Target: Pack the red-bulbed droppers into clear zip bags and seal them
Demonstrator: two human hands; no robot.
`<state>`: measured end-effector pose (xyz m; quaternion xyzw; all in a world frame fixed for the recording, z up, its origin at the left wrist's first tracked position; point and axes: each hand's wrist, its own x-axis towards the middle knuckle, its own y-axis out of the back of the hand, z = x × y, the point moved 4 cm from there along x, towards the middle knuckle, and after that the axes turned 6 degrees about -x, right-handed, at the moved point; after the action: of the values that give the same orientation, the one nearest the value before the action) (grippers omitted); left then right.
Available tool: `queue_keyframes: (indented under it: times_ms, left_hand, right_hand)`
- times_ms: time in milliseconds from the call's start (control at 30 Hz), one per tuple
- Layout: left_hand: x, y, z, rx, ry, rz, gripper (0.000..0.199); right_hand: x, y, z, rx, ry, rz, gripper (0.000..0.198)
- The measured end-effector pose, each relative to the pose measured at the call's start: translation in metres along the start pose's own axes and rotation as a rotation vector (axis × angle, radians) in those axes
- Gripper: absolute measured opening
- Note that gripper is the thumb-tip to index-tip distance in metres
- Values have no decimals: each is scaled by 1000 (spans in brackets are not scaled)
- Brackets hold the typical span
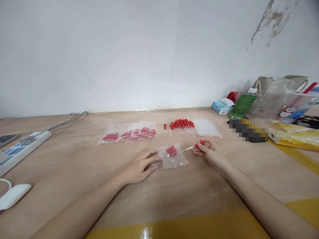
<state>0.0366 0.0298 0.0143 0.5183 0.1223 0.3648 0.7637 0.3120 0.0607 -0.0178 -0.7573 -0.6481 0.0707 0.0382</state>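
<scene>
Clock directions run from the clear zip bag (pixel 174 162) lying on the tabletop (pixel 184 189) before the person, with twelve toward the wall (pixel 139 59).

Both hands are at this bag. At nine o'clock the left hand (pixel 142 166) lies palm down, fingers loosely spread, their tips on the bag's near-left end rather than clenched around it. At three o'clock the right hand (pixel 209 154) pinches a dropper (pixel 190 148) by its red bulb, the glass tube pointing to nine, its tip at the bag's mouth (whether it is already inside, I cannot tell). Red bulbs show within the bag, heads toward the mouth.

At twelve to one o'clock lies a fan of loose droppers (pixel 183 123), bulbs toward the wall, and a single dropper (pixel 164 126) sits just beside it at about eleven. A stack of flat bags (pixel 206 127) is at two, near the fan. At ten, filled bags (pixel 136 127) overlap in a row. Farther out at two stands a tilted green bottle (pixel 244 104); at nine, a power strip (pixel 37 142).
</scene>
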Motion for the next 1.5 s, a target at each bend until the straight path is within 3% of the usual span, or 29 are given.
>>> queue_keyframes:
  times_ms: [133, 267, 467, 633, 1000, 1133, 1333, 1500]
  left_hand:
    - [0, -1, -1, 15, 11, -9, 30]
    - [1, -1, -1, 32, 0, 0, 31]
    - [1, -1, 0, 32, -9, 13, 34]
    - [0, -1, -2, 23, 3, 7, 36]
    - [1, -1, -1, 18, -24, 26, 36]
    - [0, 0, 0, 1, -41, 34, 36]
    - [1, 1, 4, -36, -95, 47, 26]
    - [1, -1, 3, -57, -91, 31, 26]
  right_hand:
    - [0, 4, 0, -15, -19, -56, 47]
    - [-5, -10, 3, -154, -10, -169, 42]
    - [-6, -27, -2, -620, 259, -255, 26]
    - [-7, -39, 4, -671, 241, -414, 22]
    - [-17, -44, 1, -520, 222, -540, 23]
    - [-20, -42, -7, -480, 224, -507, 24]
    - [-25, -44, -4, -759, 221, -388, 30]
    - [-23, -43, 5, -676, 127, -321, 30]
